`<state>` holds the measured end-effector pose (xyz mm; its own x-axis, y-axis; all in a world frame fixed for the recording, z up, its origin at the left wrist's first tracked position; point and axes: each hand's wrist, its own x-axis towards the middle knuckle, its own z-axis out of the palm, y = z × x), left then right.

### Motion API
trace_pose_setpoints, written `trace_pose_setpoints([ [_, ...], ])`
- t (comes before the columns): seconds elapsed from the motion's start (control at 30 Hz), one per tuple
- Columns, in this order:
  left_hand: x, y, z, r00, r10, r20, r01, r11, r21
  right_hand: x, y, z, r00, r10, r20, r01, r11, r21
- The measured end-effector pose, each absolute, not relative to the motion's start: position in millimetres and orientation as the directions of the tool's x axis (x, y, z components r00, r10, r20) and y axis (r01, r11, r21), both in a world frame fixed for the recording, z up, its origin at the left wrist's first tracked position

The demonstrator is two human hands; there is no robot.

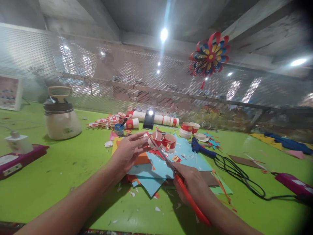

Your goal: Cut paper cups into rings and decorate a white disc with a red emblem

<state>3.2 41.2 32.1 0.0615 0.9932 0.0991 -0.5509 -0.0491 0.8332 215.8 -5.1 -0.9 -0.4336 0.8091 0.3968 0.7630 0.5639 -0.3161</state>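
Observation:
My left hand (130, 148) pinches a small red-and-white piece of paper (149, 139), which looks cut from a paper cup. Wrapped round red-handled scissors (179, 178), my right hand (192, 179) points the blades up and left, their tips beside that piece. Just beyond the blades stand cut paper cup rings (168, 143) in red and white. Light blue paper sheets (151, 168) lie beneath both hands, with an orange piece (142, 158) near my left fingers. Whether the blades touch the held piece I cannot tell.
A blue glue gun (204, 149) trails a black cable on the right. Behind are a phone (149, 120), stacked cups (186, 130) and a blue jar (119, 129). A lidded pot (62, 119) and power strip (23, 160) stand left. Paper scraps litter the green table (97, 202).

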Motion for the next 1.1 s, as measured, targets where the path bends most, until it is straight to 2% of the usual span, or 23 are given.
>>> trace_pose_setpoints([
  [0.2,5.0,40.9,31.7,0.013,0.996,0.089,-0.572,-0.066,0.818,216.4,-3.1,-0.9,-0.441,0.809,0.388,0.759,0.567,-0.321],
  [0.6,5.9,40.4,33.0,0.034,0.996,0.077,-0.579,-0.044,0.814,218.2,-3.3,-2.9,-0.472,0.779,0.412,0.735,0.606,-0.304],
  [1.1,2.3,43.5,31.1,0.028,0.995,0.097,-0.558,-0.065,0.827,219.5,-2.3,-3.1,-0.437,0.811,0.389,0.754,0.566,-0.334],
])
